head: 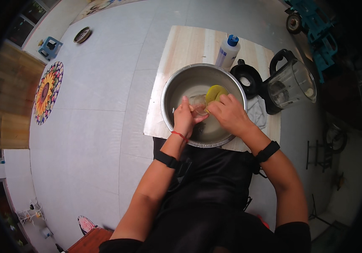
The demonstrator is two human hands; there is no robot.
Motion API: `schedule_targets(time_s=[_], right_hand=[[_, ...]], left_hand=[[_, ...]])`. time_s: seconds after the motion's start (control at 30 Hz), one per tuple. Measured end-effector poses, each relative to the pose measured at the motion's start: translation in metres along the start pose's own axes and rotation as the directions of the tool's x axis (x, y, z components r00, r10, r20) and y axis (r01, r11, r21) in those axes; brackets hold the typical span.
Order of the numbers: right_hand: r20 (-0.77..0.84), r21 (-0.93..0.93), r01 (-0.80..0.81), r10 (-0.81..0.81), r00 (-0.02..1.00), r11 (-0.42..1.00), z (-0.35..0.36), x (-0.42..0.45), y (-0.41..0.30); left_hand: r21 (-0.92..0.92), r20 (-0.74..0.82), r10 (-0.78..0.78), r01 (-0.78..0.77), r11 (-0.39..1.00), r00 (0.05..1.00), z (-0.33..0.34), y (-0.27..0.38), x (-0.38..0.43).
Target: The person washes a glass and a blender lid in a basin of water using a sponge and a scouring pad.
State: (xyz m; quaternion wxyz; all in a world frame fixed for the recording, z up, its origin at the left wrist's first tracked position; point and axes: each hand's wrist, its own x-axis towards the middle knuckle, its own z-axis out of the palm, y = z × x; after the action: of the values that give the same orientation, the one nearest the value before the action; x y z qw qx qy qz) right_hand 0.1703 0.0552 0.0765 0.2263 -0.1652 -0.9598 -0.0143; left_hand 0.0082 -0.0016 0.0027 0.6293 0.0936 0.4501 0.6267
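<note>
A round metal basin with water in it stands on a wooden board. Over the basin, my left hand holds a small clear cup or jar, probably glass or plastic. My right hand grips a yellow-green sponge or cloth at the rim of this clear vessel. Something dark, not clear in kind, shows in the water below my hands.
On the wooden board behind the basin stands a white bottle with a blue cap. To the right are a black ring-shaped part, a blender jug lying tilted, and a white cloth.
</note>
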Motion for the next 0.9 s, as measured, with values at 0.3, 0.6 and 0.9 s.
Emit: schedule_targets(time_s=[0.3,0.6,0.9], right_hand=[[0.008,0.617,-0.592,0.748,0.664,0.519,0.028,-0.019,0.015],[0.394,0.08,-0.655,0.579,0.713,0.752,0.045,-0.005,0.005],[0.183,0.81,-0.56,0.832,0.524,0.175,0.033,-0.011,0.019]], left_hand=[[-0.214,0.167,-0.131,0.165,0.963,0.977,0.006,0.02,-0.012],[-0.203,0.204,-0.129,0.17,0.964,0.97,0.008,0.026,-0.018],[-0.183,0.145,-0.105,0.131,0.974,0.984,0.002,0.015,-0.009]])
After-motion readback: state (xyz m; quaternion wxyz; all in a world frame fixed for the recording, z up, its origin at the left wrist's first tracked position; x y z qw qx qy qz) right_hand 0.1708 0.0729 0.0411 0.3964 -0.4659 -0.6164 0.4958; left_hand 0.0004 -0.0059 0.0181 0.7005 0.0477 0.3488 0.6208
